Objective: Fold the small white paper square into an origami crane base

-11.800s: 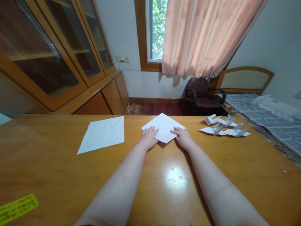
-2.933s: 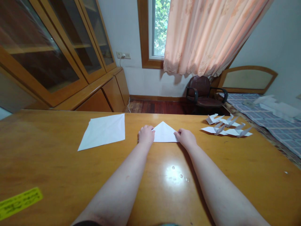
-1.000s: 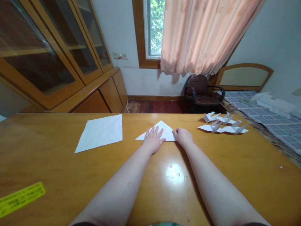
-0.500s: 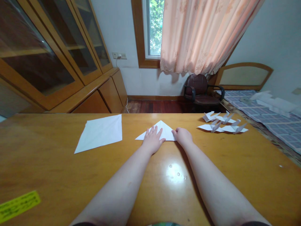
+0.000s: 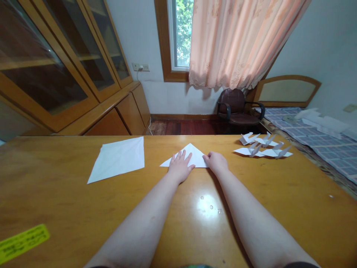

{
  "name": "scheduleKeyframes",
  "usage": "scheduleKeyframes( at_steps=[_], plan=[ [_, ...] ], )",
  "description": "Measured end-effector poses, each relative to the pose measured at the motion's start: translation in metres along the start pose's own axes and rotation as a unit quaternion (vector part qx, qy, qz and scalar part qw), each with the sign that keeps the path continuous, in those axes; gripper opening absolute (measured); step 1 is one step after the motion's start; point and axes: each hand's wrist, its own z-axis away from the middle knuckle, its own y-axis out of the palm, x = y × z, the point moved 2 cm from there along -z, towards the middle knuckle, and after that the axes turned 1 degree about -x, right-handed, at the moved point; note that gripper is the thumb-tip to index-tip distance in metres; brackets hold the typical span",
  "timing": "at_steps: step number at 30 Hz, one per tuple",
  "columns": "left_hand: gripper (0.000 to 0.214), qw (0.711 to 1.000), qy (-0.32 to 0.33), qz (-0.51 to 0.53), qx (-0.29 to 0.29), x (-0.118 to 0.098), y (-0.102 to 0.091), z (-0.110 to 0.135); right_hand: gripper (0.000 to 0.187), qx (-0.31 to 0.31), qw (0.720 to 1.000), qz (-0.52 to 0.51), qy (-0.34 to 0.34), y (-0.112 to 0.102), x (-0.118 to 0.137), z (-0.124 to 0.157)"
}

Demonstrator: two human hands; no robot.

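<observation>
A white sheet of paper, folded into a triangle with its peak pointing away from me, lies flat on the wooden table. My left hand rests on the triangle's left half, fingers spread and pressing it down. At the right corner, my right hand has its fingers curled and pinches the paper; that corner is hidden beneath them. To the left lies a larger white sheet of paper, unfolded and slightly creased.
Several folded paper cranes stand near the table's far right edge. A yellow label is at the near left. Beyond the table are a wooden cabinet, a dark armchair and a bed.
Both hands stay in the same places on the folded paper. The view has shifted very slightly; nothing else has visibly moved.
</observation>
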Motion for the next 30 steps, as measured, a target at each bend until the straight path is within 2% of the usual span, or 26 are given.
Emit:
scheduleKeyframes(
  at_steps=[4,7,12,15,17,20,21,23,25,30],
  plan=[
    [0.067,1.000,-0.022,0.000,0.003,0.001,0.000,-0.001,0.041,-0.016,1.000,-0.014,0.017,-0.002,-0.004,0.001],
    [0.067,0.999,-0.051,0.001,0.000,0.005,0.000,-0.002,0.043,-0.050,0.998,-0.027,0.013,-0.001,-0.008,-0.001],
    [0.066,0.996,-0.085,0.003,-0.011,0.013,0.001,-0.005,0.032,-0.114,0.992,-0.045,-0.011,0.000,-0.015,-0.006],
    [0.067,0.995,-0.096,0.009,-0.012,0.015,0.001,-0.006,0.027,-0.163,0.983,-0.060,-0.057,-0.003,-0.013,-0.003],
    [0.066,0.995,-0.098,0.010,-0.015,0.015,0.002,-0.006,0.027,-0.183,0.974,-0.056,-0.121,-0.004,-0.005,0.002],
    [0.066,0.995,-0.095,0.010,-0.022,0.015,0.003,-0.006,0.031,-0.127,0.952,-0.043,-0.275,0.002,0.012,0.015],
    [0.066,0.995,-0.095,0.010,-0.024,0.015,0.003,-0.005,0.037,-0.089,0.939,-0.036,-0.329,0.007,0.017,0.020],
    [0.065,0.995,-0.095,0.007,-0.027,0.015,0.003,-0.005,0.054,-0.024,0.923,-0.010,-0.385,0.017,0.024,0.027],
    [0.065,0.995,-0.095,0.005,-0.026,0.015,0.003,-0.005,0.066,0.023,0.925,0.014,-0.379,0.026,0.026,0.029],
    [0.065,0.995,-0.095,0.005,-0.026,0.015,0.002,-0.005,0.077,0.083,0.935,0.049,-0.342,0.031,0.025,0.030]
  ],
)
